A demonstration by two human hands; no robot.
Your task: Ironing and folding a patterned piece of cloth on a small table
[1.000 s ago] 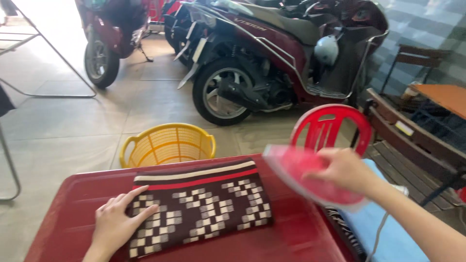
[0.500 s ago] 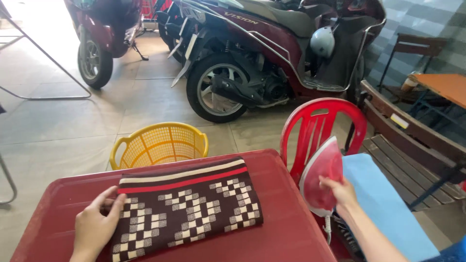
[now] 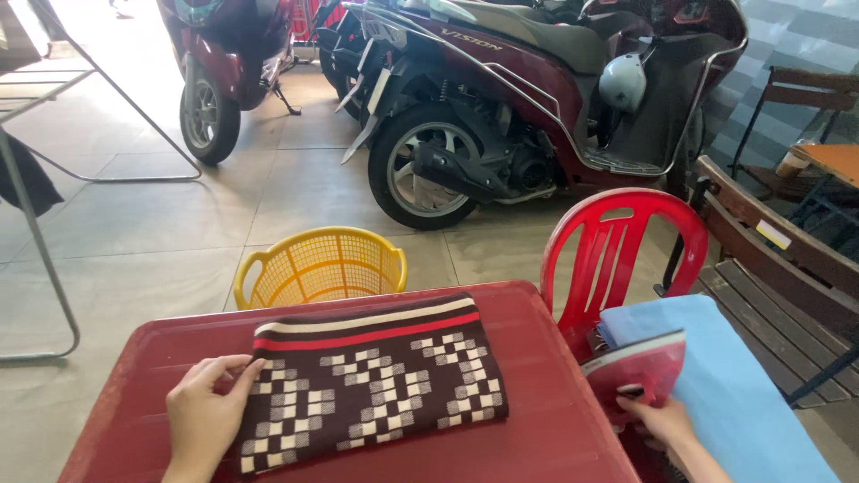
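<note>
- A folded dark patterned cloth (image 3: pixel 371 385) lies flat on the red table (image 3: pixel 537 358).
- The left hand (image 3: pixel 204 416) rests open on its left end.
- The right hand (image 3: pixel 662 420) grips a red iron (image 3: pixel 637 371), beside the blue cloth (image 3: pixel 725 385) on the red chair (image 3: pixel 617 250).
- A yellow basket (image 3: pixel 322 266) stands behind the table.

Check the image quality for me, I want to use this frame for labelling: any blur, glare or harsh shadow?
Head view: sharp overall, patterned cloth and both hands crisp; even daylight, soft shadows; floor top left washed out; mild wide-angle bending at edges.
</note>
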